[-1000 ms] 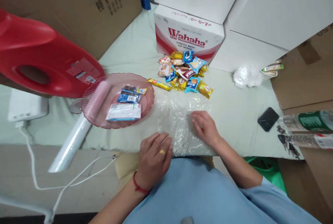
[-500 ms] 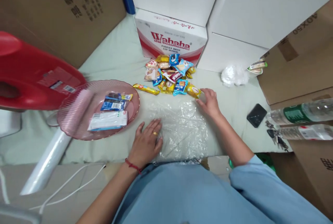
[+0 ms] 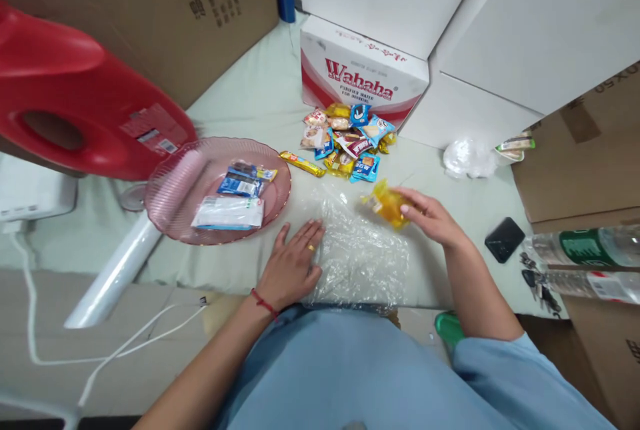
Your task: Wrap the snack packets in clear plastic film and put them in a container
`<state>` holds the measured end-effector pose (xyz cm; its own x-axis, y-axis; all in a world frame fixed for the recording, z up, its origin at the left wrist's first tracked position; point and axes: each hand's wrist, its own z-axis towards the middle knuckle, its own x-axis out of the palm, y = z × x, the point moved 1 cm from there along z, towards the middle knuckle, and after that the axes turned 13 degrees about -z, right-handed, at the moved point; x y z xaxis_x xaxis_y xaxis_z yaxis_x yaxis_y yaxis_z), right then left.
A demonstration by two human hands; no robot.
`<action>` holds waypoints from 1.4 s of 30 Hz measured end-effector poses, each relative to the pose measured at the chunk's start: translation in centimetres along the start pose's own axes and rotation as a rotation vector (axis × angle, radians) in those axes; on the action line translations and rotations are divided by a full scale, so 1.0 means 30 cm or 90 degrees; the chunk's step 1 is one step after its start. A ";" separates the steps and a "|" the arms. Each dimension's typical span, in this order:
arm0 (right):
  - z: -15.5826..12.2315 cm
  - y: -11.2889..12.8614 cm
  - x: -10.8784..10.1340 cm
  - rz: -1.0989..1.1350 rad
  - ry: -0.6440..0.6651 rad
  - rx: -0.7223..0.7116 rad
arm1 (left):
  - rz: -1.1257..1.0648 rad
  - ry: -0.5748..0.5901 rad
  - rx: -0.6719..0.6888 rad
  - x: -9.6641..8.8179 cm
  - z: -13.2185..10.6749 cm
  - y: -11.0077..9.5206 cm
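Surface: a pale green cloth (image 3: 240, 103), walled in by brown and white cartons. A Wahaha box (image 3: 363, 77) is seen at the back, with a pile of snack packets (image 3: 347, 140) just before it. A clear plastic sheet (image 3: 365, 257) is spread flat at the near edge. The left hand (image 3: 293, 267) is laid palm down on the sheet's left edge, fingers spread, nothing gripped. The right hand (image 3: 433, 217) is closed around a yellow packet (image 3: 386, 203), held over the sheet's far right corner, between pile and sheet. The hands are kept well apart. A pink plate (image 3: 170, 190) with flat packets (image 3: 230, 213) in it is noted to the left of the sheet.
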<state>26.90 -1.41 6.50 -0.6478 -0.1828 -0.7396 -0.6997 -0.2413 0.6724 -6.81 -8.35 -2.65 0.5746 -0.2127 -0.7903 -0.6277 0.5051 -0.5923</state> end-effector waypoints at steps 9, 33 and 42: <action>-0.041 0.150 0.219 -0.306 0.137 -0.044 | 0.013 0.017 -0.012 0.008 0.001 0.001; -0.171 0.138 0.366 -0.288 0.079 -0.144 | -0.003 0.010 0.040 -0.005 -0.032 0.054; -0.178 0.125 0.374 -0.298 0.079 -0.124 | -0.029 -0.071 0.070 -0.122 -0.140 0.128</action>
<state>18.64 -9.46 0.57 -0.2301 -0.1224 -0.9654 -0.8289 -0.4951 0.2603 -13.53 -9.16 -2.70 0.6594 -0.1458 -0.7375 -0.5425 0.5868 -0.6011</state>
